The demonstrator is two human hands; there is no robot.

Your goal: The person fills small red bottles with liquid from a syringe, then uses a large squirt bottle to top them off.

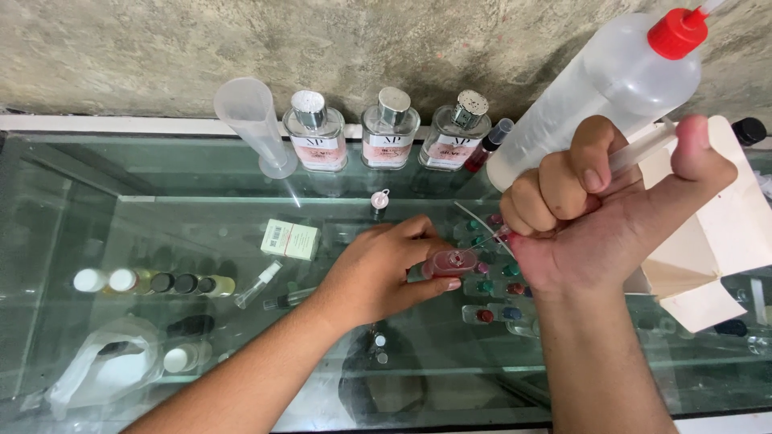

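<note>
The left hand (378,273) pinches a small clear glass bottle of pink liquid (449,262) between thumb and fingers, its grip pressed together around the body. The bottle stands low over the glass-topped bench (161,169), near the middle of the view, and its round open mouth faces up; the glass is thick and squat, the liquid rosy. The right hand (599,213) is fisted around a clear plastic syringe (643,149), with the thumb set on the plunger end and the fingers curled tight on the barrel. The syringe's thin tip reaches down to just beside the bottle's mouth; whether it touches cannot be told.

Behind the right hand lies a large translucent squeeze bottle with a red nozzle cap (611,88). Along the wall stand three square clear perfume bottles with silver caps (390,133) and a frosted plastic measuring cylinder (253,120).
</note>
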